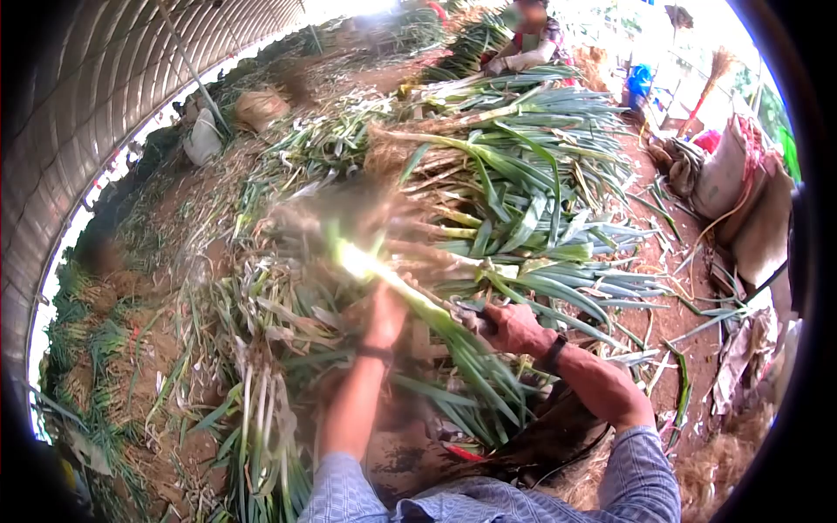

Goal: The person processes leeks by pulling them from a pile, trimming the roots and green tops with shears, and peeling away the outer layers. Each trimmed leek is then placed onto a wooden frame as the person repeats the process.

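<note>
A long green onion stalk (pixel 425 307) lies slantwise in front of me, its pale end at the upper left and its green leaves toward my lap. My left hand (pixel 385 305) is closed around it near the pale part, partly blurred. Close to the stalk's right side, my right hand (pixel 514 328) is wrapped round the handle of a dark tool (pixel 471 315), whose blade end touches or nearly touches the leaves. Just beyond both hands spreads a large pile of green onions (pixel 523 218), roots to the left and leaves to the right.
Another person (pixel 530 48) sits behind the pile at the top. Loose leaves and peelings (pixel 261 305) litter the ground at left. Sacks (pixel 732 170) stand at right, a white sack (pixel 202 138) at upper left. More onions (pixel 91 340) lie along the left edge.
</note>
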`<state>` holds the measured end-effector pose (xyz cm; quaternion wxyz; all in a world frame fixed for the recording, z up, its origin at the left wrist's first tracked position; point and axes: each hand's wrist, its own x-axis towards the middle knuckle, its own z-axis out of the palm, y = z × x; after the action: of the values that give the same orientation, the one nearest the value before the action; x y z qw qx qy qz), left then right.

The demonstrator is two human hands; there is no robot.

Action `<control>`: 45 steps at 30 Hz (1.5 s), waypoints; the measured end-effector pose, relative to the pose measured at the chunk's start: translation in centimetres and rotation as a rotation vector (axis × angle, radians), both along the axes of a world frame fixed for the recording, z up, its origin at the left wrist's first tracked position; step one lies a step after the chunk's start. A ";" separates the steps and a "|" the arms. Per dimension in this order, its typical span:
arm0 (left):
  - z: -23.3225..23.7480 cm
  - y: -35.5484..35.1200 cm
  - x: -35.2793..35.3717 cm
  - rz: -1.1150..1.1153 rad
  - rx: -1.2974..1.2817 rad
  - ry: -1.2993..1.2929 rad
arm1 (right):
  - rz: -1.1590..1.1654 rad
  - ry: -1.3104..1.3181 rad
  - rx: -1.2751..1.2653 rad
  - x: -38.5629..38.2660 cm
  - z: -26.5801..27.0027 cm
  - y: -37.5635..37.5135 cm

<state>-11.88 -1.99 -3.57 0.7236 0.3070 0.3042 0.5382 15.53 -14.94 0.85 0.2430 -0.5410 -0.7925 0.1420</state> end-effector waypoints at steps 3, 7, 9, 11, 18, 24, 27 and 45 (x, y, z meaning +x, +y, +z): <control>-0.6 -0.1 0.1 -0.042 -0.022 0.087 | 0.028 0.020 0.040 -0.2 1.0 -0.1; -1.4 -0.4 0.1 -0.105 0.030 0.173 | -0.039 0.061 0.002 0.1 0.8 0.6; -0.5 -1.3 0.4 -0.094 0.069 0.239 | 0.017 0.047 0.090 0.5 0.2 0.8; 0.7 -2.3 0.6 -0.066 0.050 0.255 | 0.050 0.025 0.122 0.6 0.9 0.7; -1.5 -1.7 1.2 -0.038 -0.028 0.205 | 0.035 0.072 0.107 -0.1 1.6 0.9; -2.7 -1.0 0.6 -0.040 -0.035 0.014 | -0.007 0.093 0.073 -0.2 1.8 1.5; 0.2 -2.5 1.2 -0.121 -0.011 -0.034 | -0.044 0.085 0.047 -0.4 2.3 1.7; 3.5 -5.6 2.5 -0.289 -0.096 -0.028 | -0.118 0.254 0.119 -2.3 6.5 3.1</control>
<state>-9.33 -7.58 -0.11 0.8115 0.3052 0.2719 0.4176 13.23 -11.89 7.34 0.3809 -0.5490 -0.7291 0.1479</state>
